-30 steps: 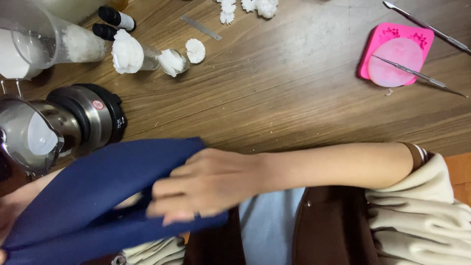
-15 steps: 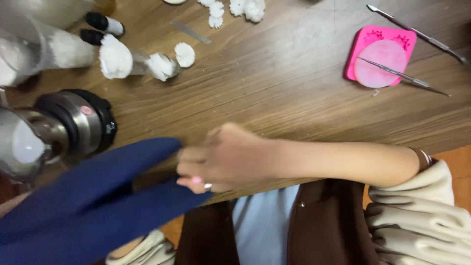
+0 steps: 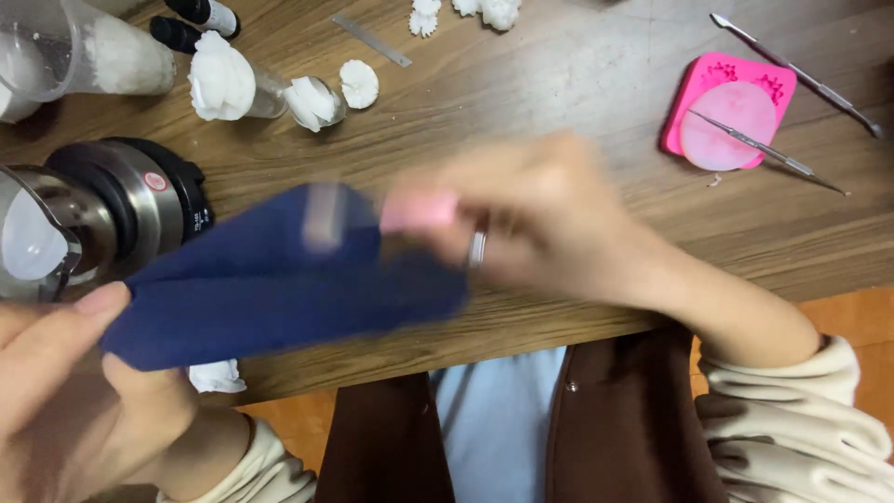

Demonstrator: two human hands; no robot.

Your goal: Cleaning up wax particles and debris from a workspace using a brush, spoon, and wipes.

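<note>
Both hands pinch a blue cloth [image 3: 279,279] above the counter's [image 3: 559,84] near edge: left hand [image 3: 65,391] one end, blurred right hand [image 3: 531,219] the other.

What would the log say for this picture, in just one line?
left hand: holds dark blue cloth | right hand: blurred, grips cloth's other end | beside: metal pot, pink mould on wooden table

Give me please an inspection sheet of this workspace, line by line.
Surface: wooden table, scuffed.
Job's things: blue cloth, held over the table edge.
Clutter: steel pot, pink mould, metal tools, white flowers, dark bottles, plastic cup.
Grippers: left hand pinches one cloth end; right hand, blurred, grips the other.
Cables: nothing seen.
Surroundings: brown apron, orange floor.
</note>
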